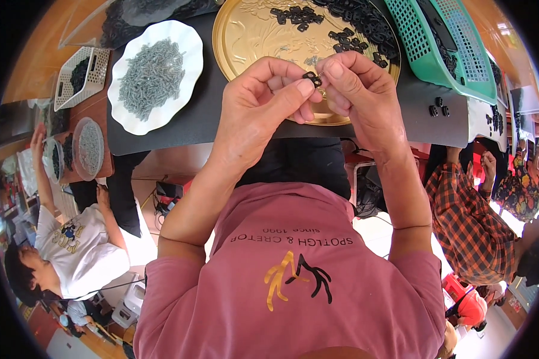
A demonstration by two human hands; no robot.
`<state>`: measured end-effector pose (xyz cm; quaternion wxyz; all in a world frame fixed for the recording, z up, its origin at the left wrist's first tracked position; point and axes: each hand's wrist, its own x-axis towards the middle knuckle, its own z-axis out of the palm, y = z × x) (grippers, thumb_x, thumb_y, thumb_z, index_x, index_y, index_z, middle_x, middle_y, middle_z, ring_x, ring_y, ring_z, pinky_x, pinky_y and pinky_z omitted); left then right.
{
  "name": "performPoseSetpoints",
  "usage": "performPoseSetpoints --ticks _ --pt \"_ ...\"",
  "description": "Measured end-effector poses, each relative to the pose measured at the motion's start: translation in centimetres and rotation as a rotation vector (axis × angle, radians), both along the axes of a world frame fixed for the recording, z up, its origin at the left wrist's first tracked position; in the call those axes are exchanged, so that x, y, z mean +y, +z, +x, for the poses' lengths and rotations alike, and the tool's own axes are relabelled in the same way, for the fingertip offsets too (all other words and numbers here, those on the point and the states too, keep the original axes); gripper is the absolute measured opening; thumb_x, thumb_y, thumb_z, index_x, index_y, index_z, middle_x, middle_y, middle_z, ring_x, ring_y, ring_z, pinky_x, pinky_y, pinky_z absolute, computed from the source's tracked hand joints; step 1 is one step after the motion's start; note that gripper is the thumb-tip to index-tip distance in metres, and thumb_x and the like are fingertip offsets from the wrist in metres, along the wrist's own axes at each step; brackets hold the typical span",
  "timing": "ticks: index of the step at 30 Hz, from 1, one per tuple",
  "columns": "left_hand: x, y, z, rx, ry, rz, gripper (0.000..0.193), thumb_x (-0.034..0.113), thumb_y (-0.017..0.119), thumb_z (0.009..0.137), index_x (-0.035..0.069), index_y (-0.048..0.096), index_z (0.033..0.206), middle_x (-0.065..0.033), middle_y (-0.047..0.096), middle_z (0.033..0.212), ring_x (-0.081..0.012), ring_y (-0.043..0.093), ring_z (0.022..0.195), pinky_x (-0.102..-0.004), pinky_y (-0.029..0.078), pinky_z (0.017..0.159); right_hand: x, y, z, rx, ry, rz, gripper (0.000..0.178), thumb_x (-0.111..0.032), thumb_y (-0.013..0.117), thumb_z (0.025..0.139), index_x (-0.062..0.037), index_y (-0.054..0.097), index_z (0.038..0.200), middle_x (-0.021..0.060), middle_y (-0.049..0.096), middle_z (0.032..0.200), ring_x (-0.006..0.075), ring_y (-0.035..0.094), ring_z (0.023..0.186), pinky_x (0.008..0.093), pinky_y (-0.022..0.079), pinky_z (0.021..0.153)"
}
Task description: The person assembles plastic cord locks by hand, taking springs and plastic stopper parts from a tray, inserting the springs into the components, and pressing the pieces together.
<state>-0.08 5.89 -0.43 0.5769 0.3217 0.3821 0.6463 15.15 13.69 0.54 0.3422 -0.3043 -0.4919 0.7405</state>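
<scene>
My left hand (251, 102) pinches a small black plastic part (311, 78) between thumb and fingers. Close against it, my right hand (365, 87) is closed with thumb and forefinger on a thin metallic piece that looks like a small screw (322, 70); the fingers hide most of it. Both hands are over the near part of a round golden tray (233, 42). Heaps of similar black parts (365, 24) lie along the tray's far and right side, with a few loose screws (311, 60) around its middle.
A white scalloped plate (123, 110) heaped with grey screws (153, 78) is on the left. A green basket (422, 54) of black pieces stands at the right, near several loose black parts (440, 107). A white basket (96, 84) sits far left. Other people sit at both sides.
</scene>
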Motion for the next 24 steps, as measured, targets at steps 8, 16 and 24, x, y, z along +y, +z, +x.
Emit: performPoseSetpoints --ticks 8,16,24 --pt "-0.1 0.3 0.1 0.039 0.004 0.000 0.011 0.007 0.058 0.089 -0.001 0.056 0.098 -0.0130 0.067 0.084 -0.0133 0.060 0.066 -0.0239 0.047 0.062 -0.3 0.1 0.0 -0.065 -0.039 0.109 0.020 -0.024 0.065 0.089 -0.0040 0.064 0.094 -0.0037 0.059 0.076 0.0003 0.039 0.055 0.0159 0.029 0.048" --pt "-0.1 0.3 0.1 0.039 0.007 -0.007 0.011 0.007 0.058 0.089 0.000 0.056 0.097 -0.0117 0.066 0.082 -0.0123 0.060 0.065 -0.0231 0.047 0.061 -0.7 0.9 0.0 -0.154 -0.049 0.259 0.018 -0.018 0.064 0.089 -0.0011 0.062 0.094 -0.0030 0.060 0.080 0.0015 0.050 0.072 0.0168 0.040 0.063" --pt "0.0 0.5 0.1 0.056 0.017 -0.028 0.012 0.008 0.059 0.089 0.000 0.057 0.097 -0.0106 0.066 0.082 -0.0120 0.061 0.065 -0.0224 0.048 0.061 -0.7 0.1 -0.4 -0.137 -0.095 0.387 0.015 -0.015 0.064 0.089 -0.0003 0.061 0.092 -0.0023 0.060 0.081 0.0026 0.052 0.074 0.0185 0.043 0.067"
